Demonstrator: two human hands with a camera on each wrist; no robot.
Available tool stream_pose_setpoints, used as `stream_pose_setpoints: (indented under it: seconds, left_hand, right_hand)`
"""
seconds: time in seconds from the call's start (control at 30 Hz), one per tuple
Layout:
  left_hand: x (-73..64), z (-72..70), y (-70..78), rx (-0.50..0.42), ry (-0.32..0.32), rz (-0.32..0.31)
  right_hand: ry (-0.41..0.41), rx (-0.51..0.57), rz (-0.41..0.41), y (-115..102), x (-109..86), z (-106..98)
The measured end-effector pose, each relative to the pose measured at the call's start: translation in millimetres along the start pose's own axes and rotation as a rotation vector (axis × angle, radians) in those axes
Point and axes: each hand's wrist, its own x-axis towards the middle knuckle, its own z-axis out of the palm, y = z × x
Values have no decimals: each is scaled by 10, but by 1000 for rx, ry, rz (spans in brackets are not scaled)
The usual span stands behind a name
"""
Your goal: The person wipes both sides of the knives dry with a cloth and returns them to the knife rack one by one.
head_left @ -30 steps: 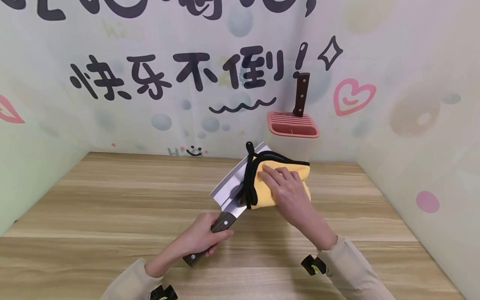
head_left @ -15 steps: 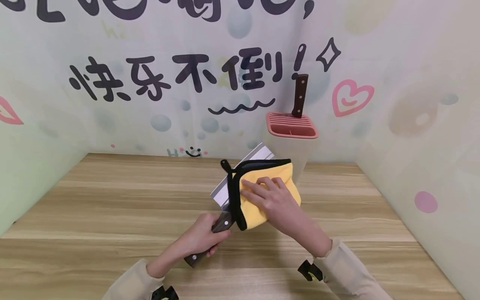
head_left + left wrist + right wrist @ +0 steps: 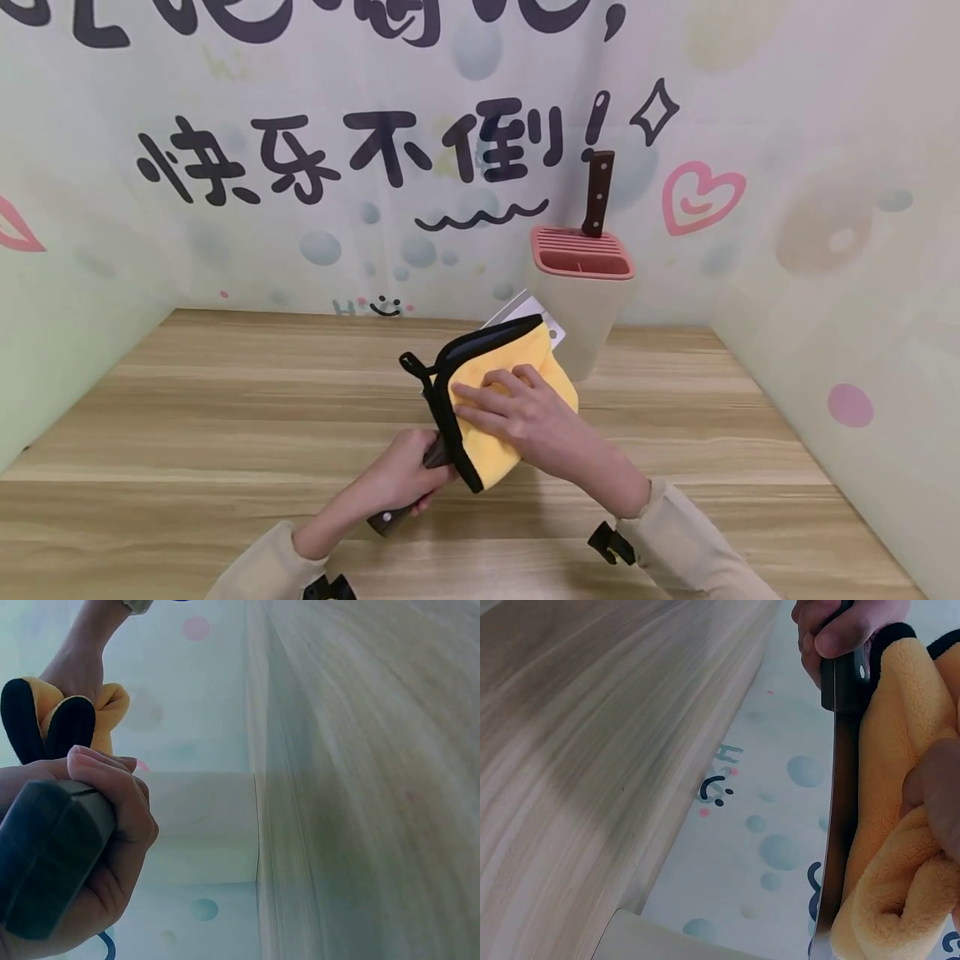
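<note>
My left hand grips the dark riveted handle of a cleaver, held above the table with its blade slanting up to the far right. In the left wrist view the handle's butt end juts out of the fist. A folded yellow cloth with black edging lies over the blade and hides most of it; only the far corner shows. My right hand holds this cloth against the blade, fingers spread over its top. In the right wrist view the thumb presses into the cloth's fold, and the blade shows edge-on beside it.
Just beyond the blade's far end stands a cream knife block with a pink slotted top. A second knife stands in it, handle up. The wooden table ends at a printed backdrop, with pale walls on both sides.
My right hand has slid the cloth along the blade toward the handle, down and to the left. The blade's far corner is now uncovered. My left hand and the cleaver stay nearly still.
</note>
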Motion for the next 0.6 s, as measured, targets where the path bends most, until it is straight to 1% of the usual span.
stream_pose_setpoints:
  seconds: [0.13, 0.3, 0.43, 0.6]
  left_hand:
    - [-6, 4, -7, 11, 2, -9]
    - [0, -1, -6, -11, -6, -4]
    - [6, -8, -16, -28, -4, 14]
    - [-1, -12, 4, -22, 7, 29]
  right_hand:
    - [-17, -5, 2, -16, 4, -8]
    - [-14, -14, 9, -11, -25, -12]
    - [9, -50, 9, 20, -48, -10]
    - [38, -61, 43, 73, -70, -8]
